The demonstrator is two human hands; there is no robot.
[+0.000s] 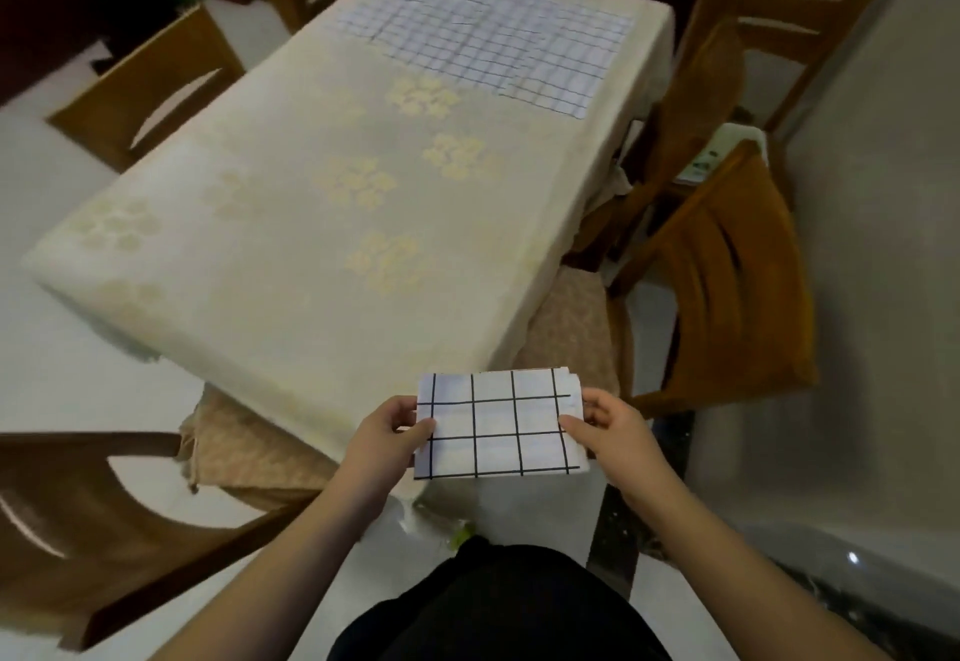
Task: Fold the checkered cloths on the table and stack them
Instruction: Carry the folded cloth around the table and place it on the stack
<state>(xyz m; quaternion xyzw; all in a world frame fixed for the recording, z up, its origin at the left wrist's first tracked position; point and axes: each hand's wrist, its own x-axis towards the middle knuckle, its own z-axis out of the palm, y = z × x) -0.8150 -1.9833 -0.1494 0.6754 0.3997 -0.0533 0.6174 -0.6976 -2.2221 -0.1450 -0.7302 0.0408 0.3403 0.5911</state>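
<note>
A dining room with a pale glossy floor; a long table (291, 223) covered by a cream tablecloth with faded yellow flower patches runs from the lower centre toward the upper right of the frame. Wooden chairs stand around it: one at lower left (104, 515), one at upper left (150, 83), two at right (727, 275).

Folded cloth (498, 424): white with a black grid of thin lines, folded into a compact rectangle several layers thick, layered edges visible at its upper right corner. It is held in the air at lower centre, just off the near end of the table, roughly level and facing the camera.

Left hand (387, 434): pinches the cloth's left edge, thumb on top, fingers underneath.

Right hand (605, 424): pinches the right edge likewise, thumb on top.

Unfolded cloths (488, 44): same checked pattern, spread flat and overlapping at the far end of the table, upper centre of the frame. Their count cannot be determined.
</note>
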